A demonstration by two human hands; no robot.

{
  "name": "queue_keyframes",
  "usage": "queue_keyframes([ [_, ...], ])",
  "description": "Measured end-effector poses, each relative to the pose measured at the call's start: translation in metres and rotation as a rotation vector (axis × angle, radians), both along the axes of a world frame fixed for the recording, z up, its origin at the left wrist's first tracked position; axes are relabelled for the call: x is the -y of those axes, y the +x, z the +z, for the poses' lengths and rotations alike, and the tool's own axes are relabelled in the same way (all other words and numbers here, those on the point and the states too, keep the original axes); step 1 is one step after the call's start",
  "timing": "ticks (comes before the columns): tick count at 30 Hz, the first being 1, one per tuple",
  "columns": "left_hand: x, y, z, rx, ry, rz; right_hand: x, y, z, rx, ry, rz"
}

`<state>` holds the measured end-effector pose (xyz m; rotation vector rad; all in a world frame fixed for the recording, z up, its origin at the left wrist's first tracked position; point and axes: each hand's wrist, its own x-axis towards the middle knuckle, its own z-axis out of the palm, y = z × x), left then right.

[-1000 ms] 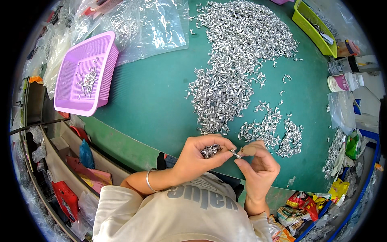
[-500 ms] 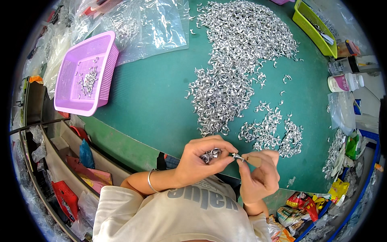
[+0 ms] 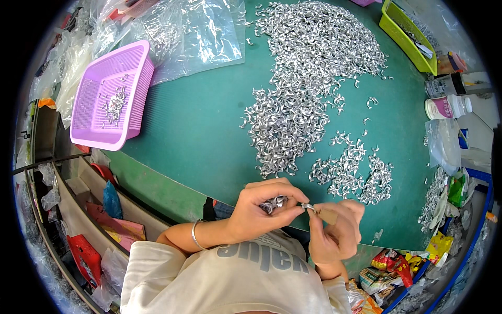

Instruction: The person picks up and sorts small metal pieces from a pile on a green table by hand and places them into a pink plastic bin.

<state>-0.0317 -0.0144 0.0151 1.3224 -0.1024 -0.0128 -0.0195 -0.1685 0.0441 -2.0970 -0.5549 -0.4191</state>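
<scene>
My left hand (image 3: 266,206) is curled around several small curved silver metal pieces (image 3: 273,203) in its palm. Between its thumb and forefinger one such curved metal piece (image 3: 307,206) is pinched. My right hand (image 3: 337,230) is closed beside it, gripping a small tan block (image 3: 328,215), perhaps wood or card, whose end lies by the pinched piece. Fingers hide part of the block. Beyond the hands a large pile of the same curved metal pieces (image 3: 298,94) covers the green table (image 3: 193,131). Smaller clusters (image 3: 348,170) lie nearer, just past my right hand.
A purple basket (image 3: 138,99) with some pieces stands at the left. Clear plastic sheeting (image 3: 209,36) lies behind it. At the right are a yellow-green basket (image 3: 405,39), a white bottle (image 3: 444,107) and plastic bags (image 3: 444,146). Drawers (image 3: 89,209) with clutter sit at the lower left.
My right hand and the tan block have shifted slightly and tilted at the pinched piece, which has turned a little. The left hand stays almost in place; the piles are unchanged.
</scene>
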Motion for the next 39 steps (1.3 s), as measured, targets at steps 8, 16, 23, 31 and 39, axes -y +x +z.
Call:
queue_keyframes([
  [8,-0.005,-0.001,-0.005,-0.329,-0.209,-0.168,0.001,0.007,-0.011,-0.504,0.238,0.134],
  [16,-0.025,-0.003,-0.016,-0.656,-0.766,-0.471,-0.004,0.027,-0.037,-0.277,-0.145,-0.044],
  [23,-0.025,-0.003,-0.018,-0.601,-0.547,-0.403,-0.014,0.032,-0.052,-0.096,-0.422,-0.009],
  [31,-0.016,-0.002,-0.019,-0.546,-0.470,-0.159,0.003,0.026,-0.047,-0.250,-0.029,-0.024],
  [39,-0.011,0.006,-0.003,-0.552,-0.345,-0.164,0.003,0.021,-0.026,-0.207,0.038,0.179],
])
